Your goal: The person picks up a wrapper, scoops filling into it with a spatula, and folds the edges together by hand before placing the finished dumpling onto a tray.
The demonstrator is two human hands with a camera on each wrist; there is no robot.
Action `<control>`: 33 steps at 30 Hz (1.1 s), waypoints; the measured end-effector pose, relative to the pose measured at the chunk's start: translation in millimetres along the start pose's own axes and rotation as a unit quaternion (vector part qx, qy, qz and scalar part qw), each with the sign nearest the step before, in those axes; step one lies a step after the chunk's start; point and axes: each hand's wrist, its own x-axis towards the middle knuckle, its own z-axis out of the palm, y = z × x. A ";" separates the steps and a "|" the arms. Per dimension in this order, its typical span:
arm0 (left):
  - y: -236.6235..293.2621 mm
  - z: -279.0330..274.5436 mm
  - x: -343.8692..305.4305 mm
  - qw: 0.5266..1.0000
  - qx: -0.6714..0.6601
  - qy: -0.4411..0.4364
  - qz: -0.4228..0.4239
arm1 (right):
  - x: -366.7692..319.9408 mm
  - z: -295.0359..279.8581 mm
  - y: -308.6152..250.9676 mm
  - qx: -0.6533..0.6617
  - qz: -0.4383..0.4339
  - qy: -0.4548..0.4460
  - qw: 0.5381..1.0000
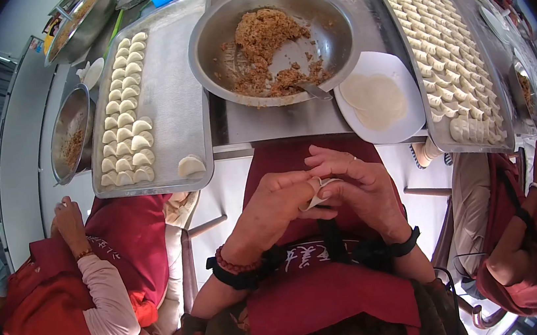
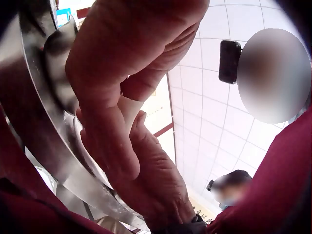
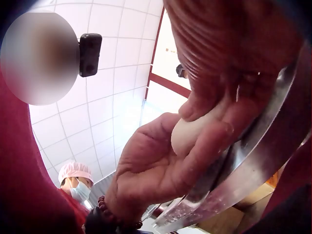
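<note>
A pale folded dumpling is held between both hands, above the person's lap. The left hand grips it from one side, its fingers curled beneath and around it. From the other side the right hand pinches the dough with thumb and fingers. In the right wrist view the dumpling shows a smooth, rounded belly. Fingers hide most of the dumpling in the left wrist view. Just beyond the hands, a large steel bowl contains minced filling and a spoon.
A white plate with round wrappers sits right of the bowl. Metal trays stand on both sides: the left tray has rows of dumplings plus a lone dumpling; dumplings fill the right one. Other people sit at either side.
</note>
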 end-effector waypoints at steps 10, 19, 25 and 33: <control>-6.2 9.7 10.2 0.965 -0.262 -0.029 -0.017 | -2.7 9.1 8.6 0.102 -0.057 0.048 0.992; -18.7 6.1 16.5 0.955 -0.290 -0.050 0.030 | 1.9 9.5 12.1 -0.025 -0.047 0.075 0.996; -21.0 0.1 19.2 0.953 -0.300 -0.052 0.009 | 2.2 10.9 12.9 0.028 -0.045 0.082 0.995; -22.9 0.2 19.9 0.955 -0.292 -0.052 0.024 | 3.5 6.8 11.8 -0.050 -0.089 0.074 0.992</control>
